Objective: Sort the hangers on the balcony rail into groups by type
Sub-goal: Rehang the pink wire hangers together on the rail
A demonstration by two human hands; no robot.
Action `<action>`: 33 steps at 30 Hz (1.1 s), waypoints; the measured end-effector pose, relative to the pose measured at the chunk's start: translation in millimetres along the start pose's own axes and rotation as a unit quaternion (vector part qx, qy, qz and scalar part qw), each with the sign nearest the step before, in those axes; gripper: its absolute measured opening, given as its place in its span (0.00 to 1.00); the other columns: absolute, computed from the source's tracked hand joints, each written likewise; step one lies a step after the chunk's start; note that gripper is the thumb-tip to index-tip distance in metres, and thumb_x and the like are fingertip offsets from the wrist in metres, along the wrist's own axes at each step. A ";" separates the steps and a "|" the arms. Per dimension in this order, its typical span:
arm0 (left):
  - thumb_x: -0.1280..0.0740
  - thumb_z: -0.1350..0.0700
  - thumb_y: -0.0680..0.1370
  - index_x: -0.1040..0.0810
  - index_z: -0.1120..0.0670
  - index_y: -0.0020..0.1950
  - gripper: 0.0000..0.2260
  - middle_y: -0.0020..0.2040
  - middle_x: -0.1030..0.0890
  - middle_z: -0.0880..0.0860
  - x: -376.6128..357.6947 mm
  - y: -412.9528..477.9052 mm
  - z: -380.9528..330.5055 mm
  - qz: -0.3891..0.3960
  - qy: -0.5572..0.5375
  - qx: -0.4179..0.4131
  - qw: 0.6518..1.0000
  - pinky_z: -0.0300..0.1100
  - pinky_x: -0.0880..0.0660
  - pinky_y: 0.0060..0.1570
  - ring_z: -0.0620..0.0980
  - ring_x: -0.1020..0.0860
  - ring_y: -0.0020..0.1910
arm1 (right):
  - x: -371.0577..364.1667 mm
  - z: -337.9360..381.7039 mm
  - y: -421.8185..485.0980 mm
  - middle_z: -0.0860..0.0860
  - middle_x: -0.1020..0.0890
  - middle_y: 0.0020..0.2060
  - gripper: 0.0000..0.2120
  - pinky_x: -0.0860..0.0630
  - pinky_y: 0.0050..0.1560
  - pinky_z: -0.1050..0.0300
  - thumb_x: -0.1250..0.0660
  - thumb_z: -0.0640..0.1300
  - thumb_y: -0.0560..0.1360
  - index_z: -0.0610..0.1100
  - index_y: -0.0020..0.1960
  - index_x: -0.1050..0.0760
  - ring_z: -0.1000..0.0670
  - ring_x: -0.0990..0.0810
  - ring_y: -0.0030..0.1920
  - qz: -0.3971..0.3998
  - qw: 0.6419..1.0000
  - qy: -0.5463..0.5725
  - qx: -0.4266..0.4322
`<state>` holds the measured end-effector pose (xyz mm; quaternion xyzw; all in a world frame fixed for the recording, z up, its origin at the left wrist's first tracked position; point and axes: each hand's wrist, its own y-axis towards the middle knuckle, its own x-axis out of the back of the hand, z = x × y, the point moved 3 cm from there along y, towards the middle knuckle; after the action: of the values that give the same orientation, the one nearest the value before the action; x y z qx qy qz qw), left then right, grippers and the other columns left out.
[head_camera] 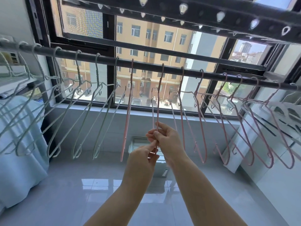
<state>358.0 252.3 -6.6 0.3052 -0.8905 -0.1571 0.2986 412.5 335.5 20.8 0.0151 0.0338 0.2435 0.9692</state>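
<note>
A dark rail [146, 65] runs across the window. Several pale green wire hangers [84, 121] hang on its left half and several pink wire hangers [202, 128] on its right half. At the far right hangs a white plastic hanger [286, 111]. One pink hanger [157, 108] hangs near the rail's middle, seen edge-on. My right hand [167, 137] pinches its lower part. My left hand [143, 154] holds the same hanger just below, with thumb and fingertips on the wire.
A perforated drying rack bar [211, 13] crosses overhead. A pale blue cloth [19, 152] hangs at the left. The window frame [110, 79] is behind the rail, a grey tiled floor [81, 185] lies below, and a white wall [268, 176] stands at the right.
</note>
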 end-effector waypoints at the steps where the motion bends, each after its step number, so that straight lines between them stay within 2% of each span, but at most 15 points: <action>1: 0.32 0.64 0.73 0.25 0.51 0.62 0.19 0.43 0.22 0.42 -0.7 -0.2 -0.4 0.000 0.002 -0.003 1.000 0.20 0.30 0.44 0.34 0.24 0.37 | 1.2 -0.5 0.3 0.49 0.20 0.37 0.18 0.20 0.41 0.65 0.42 0.31 0.77 0.40 0.65 0.33 0.53 0.19 0.39 -0.002 1.000 0.000 0.000; 4: 0.33 0.63 0.73 0.25 0.50 0.62 0.19 0.43 0.22 0.41 -3.4 -0.8 0.1 -0.001 -0.003 -0.003 1.000 0.21 0.29 0.43 0.35 0.23 0.38 | 3.5 -1.6 0.6 0.49 0.20 0.38 0.18 0.20 0.42 0.64 0.42 0.32 0.77 0.40 0.66 0.33 0.53 0.19 0.40 -0.005 1.000 -0.004 -0.003; 8: 0.33 0.63 0.74 0.25 0.50 0.62 0.18 0.47 0.18 0.45 -7.4 -0.5 2.0 -0.008 -0.012 -0.005 1.000 0.27 0.26 0.47 0.41 0.20 0.42 | 4.6 -4.0 3.5 0.48 0.20 0.40 0.17 0.20 0.41 0.63 0.44 0.32 0.78 0.40 0.66 0.34 0.53 0.19 0.39 -0.003 1.000 -0.003 -0.008; 11: 0.33 0.62 0.74 0.26 0.50 0.63 0.19 0.50 0.17 0.46 -7.8 -3.2 2.4 -0.008 -0.017 -0.013 1.000 0.27 0.25 0.49 0.40 0.20 0.43 | 2.1 -4.3 1.8 0.47 0.21 0.47 0.15 0.19 0.43 0.61 0.45 0.34 0.78 0.42 0.64 0.34 0.52 0.18 0.40 -0.004 1.000 0.010 -0.016; 13: 0.32 0.60 0.73 0.28 0.47 0.63 0.20 0.50 0.19 0.44 -1.4 -7.3 1.1 -0.011 -0.020 -0.009 1.000 0.28 0.25 0.50 0.41 0.19 0.45 | 2.8 -4.2 1.3 0.48 0.23 0.56 0.16 0.21 0.52 0.56 0.42 0.39 0.78 0.44 0.66 0.35 0.50 0.20 0.50 -0.023 0.997 -0.075 0.003; 15: 0.29 0.60 0.71 0.26 0.49 0.62 0.21 0.50 0.21 0.43 15.2 -9.1 0.3 -0.052 -0.011 -0.018 0.998 0.24 0.28 0.50 0.41 0.20 0.47 | 5.0 -1.4 1.1 0.49 0.30 0.65 0.22 0.29 0.64 0.50 0.40 0.44 0.78 0.45 0.70 0.39 0.49 0.27 0.63 -0.059 0.973 -0.215 0.054; 17: 0.28 0.62 0.69 0.23 0.54 0.60 0.19 0.51 0.21 0.46 37.6 -7.9 1.2 -0.118 0.031 -0.043 0.992 0.26 0.32 0.54 0.43 0.22 0.49 | 1.4 6.5 -1.2 0.49 0.34 0.67 0.23 0.38 0.69 0.56 0.39 0.45 0.77 0.44 0.70 0.40 0.52 0.34 0.67 -0.094 0.943 -0.285 0.142; 19: 0.29 0.65 0.69 0.23 0.58 0.60 0.19 0.55 0.20 0.52 56.8 -5.4 6.8 -0.166 0.071 -0.047 0.982 0.29 0.34 0.57 0.45 0.25 0.53 | -13.9 14.5 -3.5 0.49 0.32 0.64 0.21 0.42 0.64 0.67 0.39 0.43 0.77 0.43 0.69 0.37 0.56 0.35 0.64 -0.080 0.926 -0.301 0.212; 20: 0.30 0.65 0.70 0.25 0.58 0.61 0.20 0.57 0.21 0.53 63.3 -3.4 9.9 -0.170 0.079 -0.037 0.982 0.31 0.34 0.59 0.46 0.26 0.56 | -23.8 14.8 -2.8 0.50 0.31 0.63 0.19 0.41 0.62 0.68 0.40 0.42 0.77 0.43 0.68 0.35 0.57 0.34 0.62 -0.054 0.927 -0.301 0.217; 23: 0.36 0.62 0.75 0.33 0.55 0.69 0.22 0.66 0.27 0.53 69.4 -4.5 26.7 -0.124 0.083 0.038 0.988 0.40 0.37 0.65 0.50 0.31 0.66 | -57.1 3.7 7.5 0.51 0.27 0.58 0.16 0.34 0.60 0.61 0.44 0.42 0.79 0.43 0.66 0.33 0.53 0.28 0.59 0.033 0.962 -0.249 0.108; 25: 0.40 0.60 0.77 0.37 0.53 0.71 0.22 0.64 0.26 0.51 66.9 -10.7 42.0 -0.085 0.079 0.079 0.990 0.44 0.32 0.64 0.51 0.29 0.64 | -75.4 -8.3 13.8 0.47 0.23 0.55 0.14 0.29 0.61 0.52 0.44 0.42 0.79 0.41 0.63 0.31 0.49 0.25 0.54 0.062 0.979 -0.194 0.020; 26: 0.41 0.59 0.78 0.37 0.53 0.71 0.21 0.60 0.24 0.50 65.6 -13.8 48.3 -0.073 0.076 0.088 0.991 0.44 0.29 0.60 0.51 0.26 0.61 | -82.4 -13.4 16.3 0.46 0.23 0.52 0.14 0.28 0.60 0.50 0.44 0.41 0.79 0.40 0.63 0.31 0.48 0.24 0.52 0.067 0.983 -0.169 -0.008; 29: 0.40 0.58 0.77 0.28 0.52 0.64 0.15 0.45 0.20 0.46 64.9 -18.6 57.5 -0.071 0.070 0.080 0.992 0.32 0.27 0.44 0.48 0.20 0.46 | -94.6 -19.0 18.5 0.48 0.24 0.44 0.15 0.24 0.53 0.55 0.46 0.33 0.78 0.37 0.65 0.34 0.51 0.24 0.45 0.076 0.996 -0.020 -0.050; 31: 0.37 0.59 0.76 0.24 0.51 0.60 0.13 0.41 0.20 0.45 64.9 -17.8 56.4 -0.073 0.075 0.062 0.993 0.26 0.29 0.41 0.43 0.21 0.41 | -96.9 -16.4 17.1 0.48 0.27 0.39 0.16 0.23 0.46 0.61 0.48 0.29 0.78 0.36 0.64 0.33 0.52 0.26 0.39 0.068 0.994 0.070 -0.054; 33: 0.34 0.61 0.75 0.23 0.52 0.60 0.14 0.40 0.19 0.46 63.5 -15.7 52.6 -0.071 0.083 0.036 0.993 0.27 0.28 0.40 0.43 0.21 0.38 | -97.1 -15.5 17.1 0.48 0.29 0.37 0.17 0.23 0.42 0.63 0.49 0.29 0.78 0.37 0.63 0.32 0.53 0.28 0.34 0.054 0.989 0.128 -0.058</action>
<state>291.7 205.0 -26.7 0.3904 -0.8438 -0.1201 0.3482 318.0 304.9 11.7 -0.0702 0.1430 0.2973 0.9414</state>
